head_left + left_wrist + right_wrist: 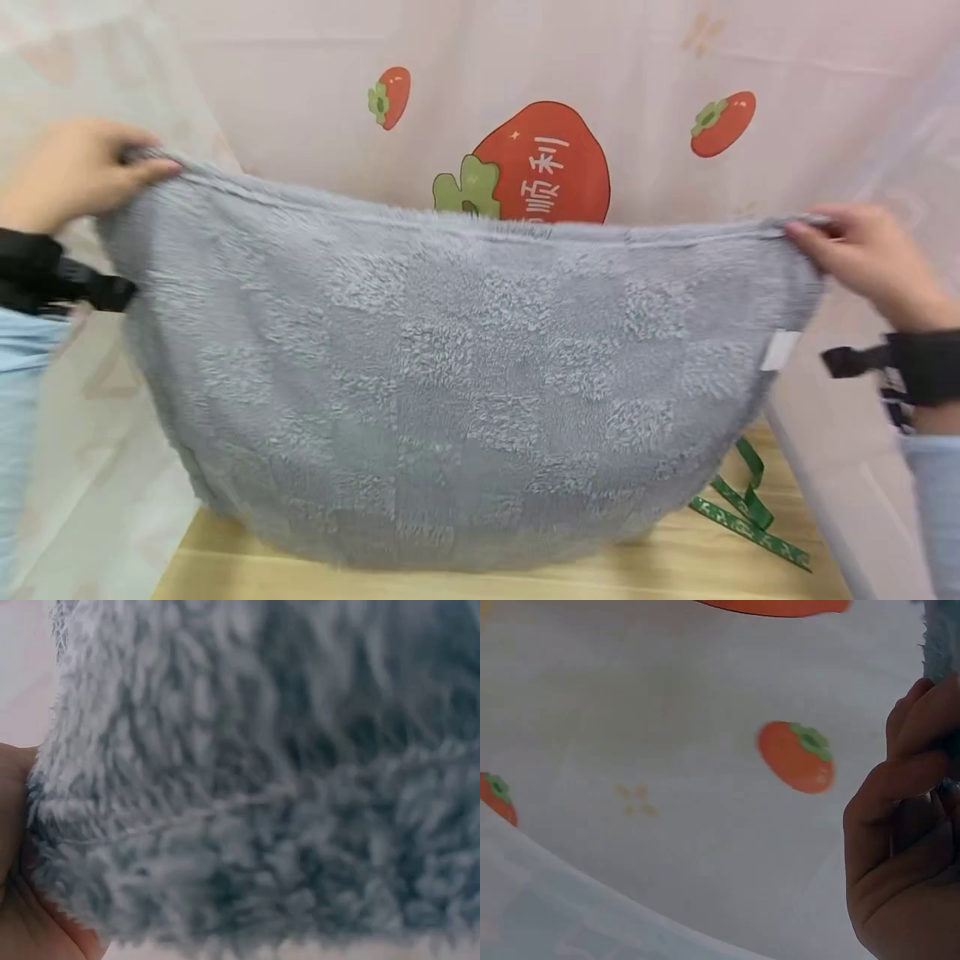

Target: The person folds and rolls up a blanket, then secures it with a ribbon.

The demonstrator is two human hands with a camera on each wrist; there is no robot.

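Observation:
A grey plush towel with a checkered pile hangs stretched between both hands in the head view. Its top edge sags a little in the middle, and its rounded lower edge hangs over the wooden table. My left hand pinches the upper left corner between thumb and fingers. At the upper right corner, my right hand pinches the edge the same way. A white label sticks out at the right side. Close-up towel pile fills most of the left wrist view. In the right wrist view, curled fingers hold the cloth at the frame's edge.
A green printed ribbon lies loosely looped on the wooden table, right of the towel. Behind stands a pale curtain with red fruit prints. White sheeting hangs at the left side.

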